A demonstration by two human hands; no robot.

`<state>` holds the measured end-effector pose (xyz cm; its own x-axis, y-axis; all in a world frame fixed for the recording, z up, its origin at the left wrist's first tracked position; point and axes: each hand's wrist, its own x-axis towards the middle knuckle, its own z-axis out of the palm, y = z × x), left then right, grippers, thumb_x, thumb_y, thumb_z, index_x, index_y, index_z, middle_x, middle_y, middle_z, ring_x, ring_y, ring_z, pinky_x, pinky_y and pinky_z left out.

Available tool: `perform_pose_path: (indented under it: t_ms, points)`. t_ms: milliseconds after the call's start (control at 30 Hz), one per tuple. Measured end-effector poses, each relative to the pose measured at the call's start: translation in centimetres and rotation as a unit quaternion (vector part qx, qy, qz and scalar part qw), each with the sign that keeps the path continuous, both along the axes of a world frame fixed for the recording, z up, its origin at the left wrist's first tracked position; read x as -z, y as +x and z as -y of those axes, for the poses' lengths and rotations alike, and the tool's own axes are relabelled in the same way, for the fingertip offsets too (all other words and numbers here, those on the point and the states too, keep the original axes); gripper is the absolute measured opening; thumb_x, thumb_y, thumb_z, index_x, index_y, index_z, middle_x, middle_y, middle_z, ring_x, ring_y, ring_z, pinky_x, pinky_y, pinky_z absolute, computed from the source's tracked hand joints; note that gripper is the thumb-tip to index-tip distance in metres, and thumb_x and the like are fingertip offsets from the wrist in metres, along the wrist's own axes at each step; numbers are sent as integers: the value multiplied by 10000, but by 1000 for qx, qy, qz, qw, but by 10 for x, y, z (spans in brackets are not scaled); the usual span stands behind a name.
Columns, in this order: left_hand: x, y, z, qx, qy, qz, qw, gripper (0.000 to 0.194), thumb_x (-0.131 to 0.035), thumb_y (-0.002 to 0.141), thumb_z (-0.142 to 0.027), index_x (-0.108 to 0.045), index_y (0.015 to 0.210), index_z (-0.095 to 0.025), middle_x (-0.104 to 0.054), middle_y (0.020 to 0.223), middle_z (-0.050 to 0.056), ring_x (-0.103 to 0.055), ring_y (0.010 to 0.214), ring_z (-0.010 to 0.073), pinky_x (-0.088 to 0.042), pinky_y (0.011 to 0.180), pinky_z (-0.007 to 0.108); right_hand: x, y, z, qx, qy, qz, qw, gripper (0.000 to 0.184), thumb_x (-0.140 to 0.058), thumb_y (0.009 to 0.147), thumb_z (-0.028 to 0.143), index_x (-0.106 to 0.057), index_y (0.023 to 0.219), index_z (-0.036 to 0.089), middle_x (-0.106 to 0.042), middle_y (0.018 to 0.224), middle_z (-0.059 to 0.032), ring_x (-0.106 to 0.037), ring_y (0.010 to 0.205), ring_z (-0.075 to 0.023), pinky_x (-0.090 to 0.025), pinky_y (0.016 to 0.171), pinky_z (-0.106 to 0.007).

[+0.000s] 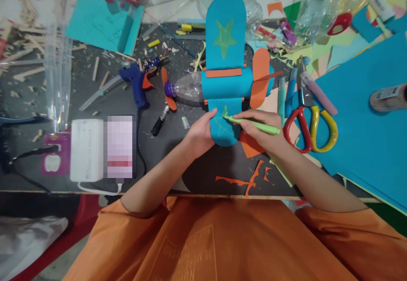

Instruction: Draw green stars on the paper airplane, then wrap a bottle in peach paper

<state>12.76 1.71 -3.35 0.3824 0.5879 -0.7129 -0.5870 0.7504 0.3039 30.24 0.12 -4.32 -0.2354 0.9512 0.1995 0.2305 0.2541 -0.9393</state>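
A toy airplane (227,84) made from a plastic bottle and blue paper lies across the table, with an orange propeller at its purple cap and an orange tail. Its far wing (225,7) bears a filled green star. On the near wing (226,134) is a star outline, partly coloured at the top. My left hand (200,134) grips that near wing by its left edge, thumb on top. In my right hand (262,128) is a light green marker (259,125), its tip touching the star.
Red-and-yellow scissors (310,128) and blue sheets (365,115) lie to the right. A blue glue gun (136,82) rests left of the propeller. Nearer left are a white power bank (86,149) and a phone (120,147). Orange scraps (235,181) lie near the front edge.
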Motion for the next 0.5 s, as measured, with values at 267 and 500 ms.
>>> perform_pose_path:
  t_ms: [267, 500]
  points:
    - [-2, -1, -1, 2, -12, -2, 1000, 503, -340, 1027, -284, -524, 1445, -71, -772, 1168, 123, -668, 1232, 273, -434, 1151, 408, -1, -2, 6, 58, -13, -60, 996, 159, -693, 902, 389, -737, 924, 238, -734, 755, -12, -652, 580, -125, -549, 558, -266]
    - [3, 0, -1, -3, -22, 19, 1000, 517, -354, 1020, -291, -498, 1466, -74, -756, 1208, 139, -665, 1237, 294, -431, 1151, 428, -6, -6, 8, 16, -48, -38, 998, 181, -677, 901, 399, -694, 856, 225, -742, 757, -27, -688, 626, -150, -552, 545, -276]
